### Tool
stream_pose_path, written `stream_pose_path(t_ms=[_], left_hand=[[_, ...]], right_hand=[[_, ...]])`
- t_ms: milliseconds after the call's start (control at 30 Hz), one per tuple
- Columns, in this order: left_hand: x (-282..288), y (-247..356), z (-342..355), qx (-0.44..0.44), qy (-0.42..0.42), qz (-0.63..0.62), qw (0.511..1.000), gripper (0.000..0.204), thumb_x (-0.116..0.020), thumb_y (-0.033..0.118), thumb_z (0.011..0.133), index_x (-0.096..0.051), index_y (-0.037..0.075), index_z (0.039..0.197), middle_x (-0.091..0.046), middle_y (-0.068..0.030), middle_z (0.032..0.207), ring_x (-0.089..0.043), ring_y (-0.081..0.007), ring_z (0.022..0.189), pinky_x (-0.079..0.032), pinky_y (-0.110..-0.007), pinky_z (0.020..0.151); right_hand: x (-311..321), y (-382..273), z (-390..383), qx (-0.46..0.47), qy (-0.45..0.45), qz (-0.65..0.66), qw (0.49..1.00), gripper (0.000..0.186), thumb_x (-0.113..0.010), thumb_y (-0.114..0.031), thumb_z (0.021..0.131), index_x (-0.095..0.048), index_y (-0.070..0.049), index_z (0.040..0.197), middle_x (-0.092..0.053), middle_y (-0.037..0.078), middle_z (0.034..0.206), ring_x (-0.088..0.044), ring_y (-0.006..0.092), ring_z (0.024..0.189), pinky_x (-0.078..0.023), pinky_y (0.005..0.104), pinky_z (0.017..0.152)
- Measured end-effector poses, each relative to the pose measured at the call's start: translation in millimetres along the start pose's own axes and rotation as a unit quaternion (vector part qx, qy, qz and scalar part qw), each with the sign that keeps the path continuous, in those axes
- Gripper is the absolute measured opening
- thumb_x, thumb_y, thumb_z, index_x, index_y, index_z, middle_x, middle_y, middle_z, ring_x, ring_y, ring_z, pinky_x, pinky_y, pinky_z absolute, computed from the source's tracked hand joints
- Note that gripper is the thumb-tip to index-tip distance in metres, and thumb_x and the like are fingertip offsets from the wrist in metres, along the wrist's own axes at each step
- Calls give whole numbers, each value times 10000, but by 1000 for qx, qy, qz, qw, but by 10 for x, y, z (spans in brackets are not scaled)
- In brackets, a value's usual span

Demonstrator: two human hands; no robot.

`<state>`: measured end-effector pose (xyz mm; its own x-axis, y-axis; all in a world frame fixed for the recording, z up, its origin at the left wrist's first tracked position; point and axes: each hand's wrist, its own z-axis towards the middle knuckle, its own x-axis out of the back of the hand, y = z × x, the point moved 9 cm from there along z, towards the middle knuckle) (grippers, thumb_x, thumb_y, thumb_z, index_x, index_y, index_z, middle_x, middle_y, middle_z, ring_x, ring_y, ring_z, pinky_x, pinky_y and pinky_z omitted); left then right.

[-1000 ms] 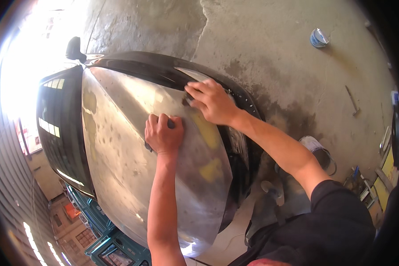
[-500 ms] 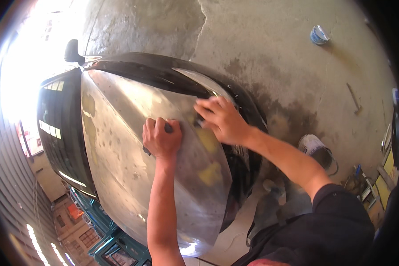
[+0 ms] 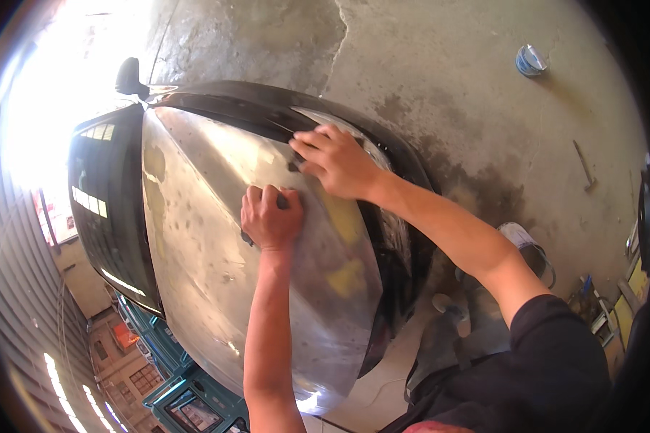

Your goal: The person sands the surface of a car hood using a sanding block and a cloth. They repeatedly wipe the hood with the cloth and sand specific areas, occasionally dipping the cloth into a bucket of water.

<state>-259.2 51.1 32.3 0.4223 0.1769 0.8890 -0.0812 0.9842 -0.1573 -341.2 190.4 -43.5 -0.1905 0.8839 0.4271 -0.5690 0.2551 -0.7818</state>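
Note:
A car hood (image 3: 217,267), sanded to dull bare grey with yellowish filler patches, lies below both my hands. My left hand (image 3: 271,220) is closed in a fist on the middle of the hood, around a dark object whose ends show beside the thumb and under the fingers; its kind is hidden. Farther toward the hood's edge by the headlight (image 3: 328,119), my right hand (image 3: 336,162) presses a small dark pad (image 3: 294,165) to the surface with bent fingers. The hand is slightly smeared by motion, and most of the pad is covered by it.
A black side mirror (image 3: 128,78) juts out at the far left, near the dark windshield (image 3: 108,209). On the concrete floor are a blue tub (image 3: 530,61), a hammer-like tool (image 3: 583,166) and a pale bucket (image 3: 520,237). A teal vehicle (image 3: 195,404) stands beyond the hood.
My right hand has moved with its dark pad up and left along the hood toward its far edge. My left hand keeps its place on the hood; the whole view has shifted slightly.

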Motion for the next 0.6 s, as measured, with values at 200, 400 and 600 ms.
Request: stream_pose_path(t_ms=[200,400,600], left_hand=[[34,26,-16,2,-18,-1,1000,198,-739,225,920,-625,120,795,-623,-112,906,-663,-370,839,-555,-513,712],[29,-101,-70,16,-5,-5,1000,210,-751,216,938,-659,83,803,-653,-137,922,-680,-393,848,-554,-535,712],[-11,136,127,13,-1,-26,1000,210,-752,221,900,-643,102,765,-649,-113,897,-683,-376,825,-561,-526,687]], right_hand=[[35,-149,-74,33,-7,-21,999,503,-831,-220,957,-762,-69,1432,-704,76,1512,-617,352,1326,-519,509,1123],[-22,-264,-292,33,8,-21,999,462,-824,-218,976,-770,-57,1405,-717,93,1503,-614,369,1317,-514,516,1140],[93,218,305,-8,59,-21,998,410,-824,-220,991,-803,-39,1359,-791,141,1387,-663,385,1229,-551,478,1072]])
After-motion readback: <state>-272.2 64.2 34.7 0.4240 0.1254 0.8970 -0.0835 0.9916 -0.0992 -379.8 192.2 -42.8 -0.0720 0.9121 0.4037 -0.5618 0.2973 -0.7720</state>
